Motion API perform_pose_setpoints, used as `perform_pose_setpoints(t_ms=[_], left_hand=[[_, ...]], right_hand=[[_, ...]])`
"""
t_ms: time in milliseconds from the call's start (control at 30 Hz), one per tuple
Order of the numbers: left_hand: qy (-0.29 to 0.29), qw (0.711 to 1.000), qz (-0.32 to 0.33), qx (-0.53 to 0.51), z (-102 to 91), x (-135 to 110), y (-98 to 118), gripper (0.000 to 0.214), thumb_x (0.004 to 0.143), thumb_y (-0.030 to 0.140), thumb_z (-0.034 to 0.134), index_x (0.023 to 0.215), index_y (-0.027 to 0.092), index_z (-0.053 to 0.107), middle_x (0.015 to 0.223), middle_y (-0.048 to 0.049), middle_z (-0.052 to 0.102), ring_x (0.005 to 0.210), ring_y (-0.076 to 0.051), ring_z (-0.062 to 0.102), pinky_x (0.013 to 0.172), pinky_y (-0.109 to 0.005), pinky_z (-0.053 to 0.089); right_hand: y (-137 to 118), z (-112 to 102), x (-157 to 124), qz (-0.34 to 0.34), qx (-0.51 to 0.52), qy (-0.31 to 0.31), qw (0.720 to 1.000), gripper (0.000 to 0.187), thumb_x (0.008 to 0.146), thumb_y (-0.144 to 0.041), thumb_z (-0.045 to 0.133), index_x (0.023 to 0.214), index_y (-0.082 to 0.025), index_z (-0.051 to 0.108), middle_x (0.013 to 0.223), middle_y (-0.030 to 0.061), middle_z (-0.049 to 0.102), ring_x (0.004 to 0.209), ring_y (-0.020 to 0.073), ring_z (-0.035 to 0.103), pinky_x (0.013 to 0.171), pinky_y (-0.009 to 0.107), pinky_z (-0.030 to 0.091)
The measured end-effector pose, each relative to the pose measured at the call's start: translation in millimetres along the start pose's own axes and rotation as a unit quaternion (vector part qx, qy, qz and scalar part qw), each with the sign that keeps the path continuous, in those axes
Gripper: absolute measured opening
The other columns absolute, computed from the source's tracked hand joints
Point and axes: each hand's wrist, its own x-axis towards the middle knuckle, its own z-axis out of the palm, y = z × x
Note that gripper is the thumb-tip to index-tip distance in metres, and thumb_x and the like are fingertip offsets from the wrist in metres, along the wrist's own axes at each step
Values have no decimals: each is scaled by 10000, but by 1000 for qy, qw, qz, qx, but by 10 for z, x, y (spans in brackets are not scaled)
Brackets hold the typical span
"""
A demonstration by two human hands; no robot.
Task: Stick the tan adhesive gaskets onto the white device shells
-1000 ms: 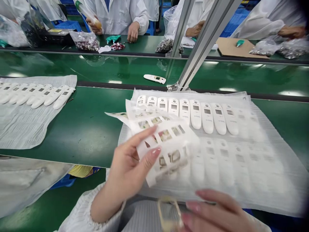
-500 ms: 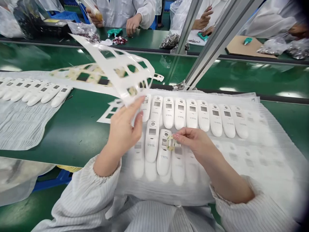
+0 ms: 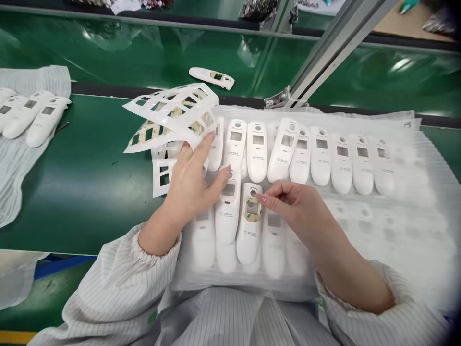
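Note:
My right hand [image 3: 295,204] pinches the upper right edge of a yellowish adhesive frame [image 3: 253,217]. This frame lies around the window of a white plastic housing [image 3: 248,247] with a printed logo. My left hand [image 3: 196,178] has a white die-cut sticker sheet [image 3: 180,113] between its fingers, the thumb held apart beside a second housing [image 3: 227,221]. Yellowish frames remain on parts of the sheet; other places are cut-out holes. Both housings rest on a translucent wrap [image 3: 288,283] with more housings showing through it.
A row of white housings [image 3: 320,163] lies behind my hands. One housing with an adhesive frame [image 3: 212,78] is on the green surface beyond. More housings [image 3: 46,117] lie on wrap at left. A metal post [image 3: 324,62] slants up at the right.
The sticker sheet has come down from the air, with my left hand lower. The adhesive frame in my right hand now lies flat around the housing's window. The view has tilted downward.

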Motion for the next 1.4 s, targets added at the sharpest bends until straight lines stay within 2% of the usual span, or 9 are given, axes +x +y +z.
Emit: perform_pose_setpoints(t_ms=[267,333,433,567,767,1100,1200,1333,1400], left_hand=[[-3,999,0,33,-26,-1,29,594,816,416,630,1329,146,499,1324,-144,605,1227,-295,563,957,-424,512],[-10,999,-5,34,-34,0,28,580,829,434,613,1332,174,491,1333,-126,599,1208,-280,576,960,-419,512],[-18,999,-7,35,-43,5,24,560,844,459,586,1335,212,474,1371,-95,573,1199,-262,583,967,-424,510],[-18,1000,-1,23,-41,15,19,580,848,450,584,1335,161,459,1371,-121,566,1215,-263,570,973,-431,508],[-11,1000,1,10,-31,16,17,580,831,434,603,1334,182,463,1345,-133,583,1201,-287,577,949,-473,515],[-2,1000,7,7,-7,13,-24,596,804,434,638,1345,265,451,1351,-102,579,1186,-296,585,938,-479,514],[-3,1000,10,9,-10,13,-12,590,812,444,626,1340,239,458,1356,-111,577,1191,-294,580,946,-467,508],[-34,999,2,18,-41,4,30,618,834,423,612,1370,166,441,1379,-143,552,1182,-302,573,944,-450,496],[-48,999,22,13,-65,-1,53,656,825,424,621,1389,150,426,1387,-143,544,1171,-311,566,935,-452,493]], right_hand=[[55,-7,9,-11,-3,11,1000,264,707,-406,724,595,-196,609,526,-16,538,449,79,424,379,215,324],[50,-5,4,-15,-8,14,1000,261,717,-394,721,593,-192,611,520,-19,540,440,71,420,371,205,313],[38,1,2,-20,-14,16,1000,242,714,-365,731,594,-187,620,514,-20,542,430,67,419,362,201,298],[38,10,0,-26,-17,20,999,232,714,-348,736,591,-189,620,513,-24,539,428,68,424,361,204,302],[51,26,-17,-19,-22,21,999,254,750,-370,716,603,-199,598,527,-24,555,436,77,440,366,212,330],[36,56,-40,-33,-46,41,998,252,749,-344,721,607,-195,574,511,-42,519,420,72,430,371,216,316],[34,53,-46,-43,-56,44,997,236,750,-344,718,622,-195,587,533,-35,546,429,78,437,379,222,318],[24,46,-62,-70,-69,51,994,212,759,-344,710,645,-200,604,612,-3,619,514,105,503,440,237,381],[13,46,-71,-85,-81,58,991,199,769,-339,699,651,-206,607,637,8,635,557,122,529,479,251,410]])
